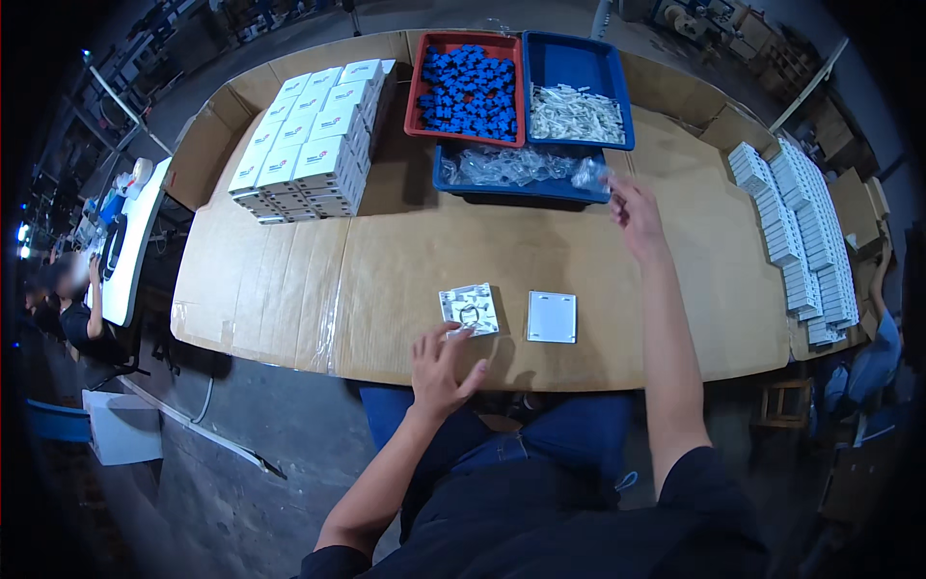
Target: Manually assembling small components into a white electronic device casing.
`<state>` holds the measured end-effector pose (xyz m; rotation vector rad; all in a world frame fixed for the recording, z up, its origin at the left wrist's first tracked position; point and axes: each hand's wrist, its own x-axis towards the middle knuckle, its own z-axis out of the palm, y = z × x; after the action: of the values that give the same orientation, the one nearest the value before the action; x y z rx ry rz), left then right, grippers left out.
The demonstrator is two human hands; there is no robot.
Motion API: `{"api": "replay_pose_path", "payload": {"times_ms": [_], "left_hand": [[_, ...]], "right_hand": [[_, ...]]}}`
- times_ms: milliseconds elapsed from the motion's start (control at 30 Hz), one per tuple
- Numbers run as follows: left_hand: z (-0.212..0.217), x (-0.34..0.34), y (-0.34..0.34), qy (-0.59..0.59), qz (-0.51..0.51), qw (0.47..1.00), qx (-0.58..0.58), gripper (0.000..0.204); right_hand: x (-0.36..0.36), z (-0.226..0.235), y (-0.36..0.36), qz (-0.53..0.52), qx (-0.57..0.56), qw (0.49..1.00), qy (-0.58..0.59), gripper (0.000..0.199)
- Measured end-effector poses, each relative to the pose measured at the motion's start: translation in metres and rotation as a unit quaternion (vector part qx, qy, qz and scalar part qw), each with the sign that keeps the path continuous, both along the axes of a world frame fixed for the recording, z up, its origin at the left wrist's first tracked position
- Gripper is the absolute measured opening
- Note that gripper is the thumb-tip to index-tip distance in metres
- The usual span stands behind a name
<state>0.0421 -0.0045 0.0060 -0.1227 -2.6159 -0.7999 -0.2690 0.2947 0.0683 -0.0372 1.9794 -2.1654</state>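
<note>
Near the front edge of the cardboard-covered table lies a white square plastic housing, its inside facing up with a dark ring-like shape in it. My left hand is spread, fingertips at the housing's near edge and thumb held apart. To the right of it, a flat white square plate lies by itself. My right hand reaches far forward and pinches a small clear plastic bag over the right end of a shallow blue tray of similar bags. What the pinched bag contains is too small to tell.
A red bin of blue plastic pieces and a blue bin of small white pieces stand behind the tray. White boxes are stacked at left, white square parts at right. Other people sit beyond the table.
</note>
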Motion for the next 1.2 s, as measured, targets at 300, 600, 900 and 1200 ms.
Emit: {"api": "replay_pose_path", "payload": {"times_ms": [300,600,900,1200], "left_hand": [[0.051,-0.038,0.057,-0.121,-0.066,0.807,0.574,0.027],[0.040,-0.028,0.078,-0.056,0.041,0.813,0.578,0.022],[0.041,-0.015,0.080,-0.062,0.055,0.833,0.547,0.021],[0.032,-0.015,0.071,-0.088,0.084,0.856,0.502,0.034]], "right_hand": [[0.195,-0.005,-0.045,0.079,-0.197,0.973,-0.095,0.019],[0.227,-0.024,-0.058,0.006,-0.091,0.996,-0.011,0.020],[0.246,-0.010,-0.083,0.052,0.003,0.999,0.011,0.027],[0.257,-0.008,-0.091,-0.010,0.001,1.000,0.014,0.033]]}}
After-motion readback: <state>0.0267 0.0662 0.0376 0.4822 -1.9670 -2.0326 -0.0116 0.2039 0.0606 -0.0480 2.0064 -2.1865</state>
